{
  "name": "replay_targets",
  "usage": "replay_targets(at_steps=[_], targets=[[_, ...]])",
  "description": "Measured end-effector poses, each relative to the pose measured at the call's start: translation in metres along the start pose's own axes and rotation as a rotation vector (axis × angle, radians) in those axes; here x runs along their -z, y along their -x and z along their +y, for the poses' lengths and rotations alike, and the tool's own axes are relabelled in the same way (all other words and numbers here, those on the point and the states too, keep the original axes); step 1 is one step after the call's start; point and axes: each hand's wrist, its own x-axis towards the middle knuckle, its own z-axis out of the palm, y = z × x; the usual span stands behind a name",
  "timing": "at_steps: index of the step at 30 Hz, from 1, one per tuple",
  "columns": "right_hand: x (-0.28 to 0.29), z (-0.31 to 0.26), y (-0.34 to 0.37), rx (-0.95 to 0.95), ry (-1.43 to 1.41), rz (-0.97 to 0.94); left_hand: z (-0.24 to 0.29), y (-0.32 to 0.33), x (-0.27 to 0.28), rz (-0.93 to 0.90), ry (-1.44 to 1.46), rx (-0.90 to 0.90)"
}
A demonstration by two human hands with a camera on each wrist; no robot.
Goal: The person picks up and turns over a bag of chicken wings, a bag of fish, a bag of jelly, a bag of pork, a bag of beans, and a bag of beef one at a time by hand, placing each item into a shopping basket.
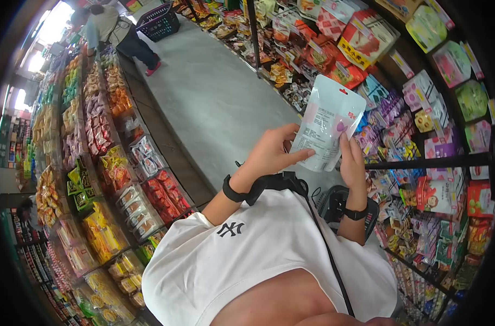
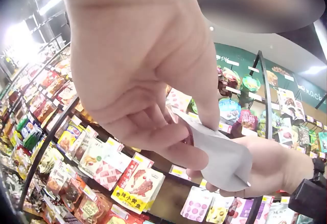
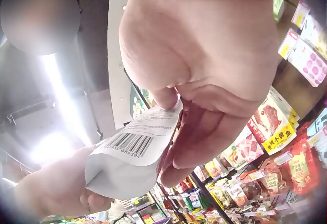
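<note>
Over grey aisle floor: left hand, fingers pinching left side of white stand-up pouch, printed back up; right hand, fingers pinching its right side. Pouch apparently picked out, looks unopened; reading likely underway, putting down not yet done. Around: snack-bin shelving left, stooping shopper, dark shopping basket, hanging-packet rack right.

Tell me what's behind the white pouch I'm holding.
Your fingers curl behind the pouch; past its edges are snack bags and grey floor. The head view hides whatever is directly behind it.
</note>
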Motion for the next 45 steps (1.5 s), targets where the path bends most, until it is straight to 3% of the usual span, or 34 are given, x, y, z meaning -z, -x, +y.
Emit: replay_targets(at_steps=[5, 8, 10, 11, 12, 14, 19, 23, 27, 28, 31, 32, 35, 36, 39, 40, 43, 45], targets=[[-0.023, -0.012, -0.019, 0.015, 0.063, 0.065, -0.019, -0.030, 0.027, -0.036, 0.073, -0.066], [-0.025, 0.004, -0.023, 0.006, 0.124, 0.161, -0.016, -0.045, 0.039, -0.120, 0.054, 0.018], [-0.016, 0.007, -0.025, -0.183, 0.181, 0.134, 0.000, -0.055, 0.038, -0.190, 0.084, 0.070], [-0.011, 0.009, -0.024, -0.281, 0.201, 0.125, 0.004, -0.064, 0.035, -0.211, -0.012, 0.055], [-0.010, 0.023, -0.024, -0.154, 0.134, 0.212, 0.007, -0.072, 0.032, -0.224, -0.109, 0.040], [-0.003, 0.019, -0.022, -0.195, 0.086, 0.301, 0.012, -0.087, 0.017, -0.165, -0.259, -0.080], [0.022, 0.016, -0.028, -0.311, -0.085, 0.434, 0.016, -0.121, -0.019, -0.156, -0.390, -0.266], [0.060, 0.020, -0.043, -0.302, -0.124, 0.360, 0.023, -0.157, -0.055, -0.160, -0.502, -0.335], [0.105, 0.069, -0.070, -0.311, -0.259, 0.192, 0.018, -0.194, -0.105, -0.285, -0.533, -0.443], [0.119, 0.083, -0.078, -0.316, -0.315, 0.143, 0.028, -0.201, -0.119, -0.362, -0.569, -0.343], [0.156, 0.106, -0.091, -0.216, -0.415, 0.125, 0.012, -0.240, -0.158, -0.470, -0.401, -0.600], [0.168, 0.111, -0.092, -0.235, -0.431, 0.133, 0.008, -0.247, -0.169, -0.539, -0.382, -0.526], [0.212, 0.142, -0.100, -0.290, -0.554, 0.183, -0.012, -0.281, -0.207, -0.525, -0.348, -0.566], [0.217, 0.125, -0.099, -0.315, -0.533, 0.267, -0.019, -0.291, -0.218, -0.529, -0.340, -0.528], [0.239, 0.168, -0.098, -0.382, -0.436, 0.267, -0.040, -0.315, -0.241, -0.553, -0.324, -0.399], [0.245, 0.170, -0.097, -0.391, -0.436, 0.229, -0.051, -0.321, -0.248, -0.551, -0.390, -0.472], [0.248, 0.174, -0.105, -0.255, -0.473, 0.365, -0.067, -0.338, -0.272, -0.702, -0.184, -0.099], [0.253, 0.180, -0.111, -0.257, -0.418, 0.416, -0.071, -0.346, -0.282, -0.688, -0.186, -0.102]])
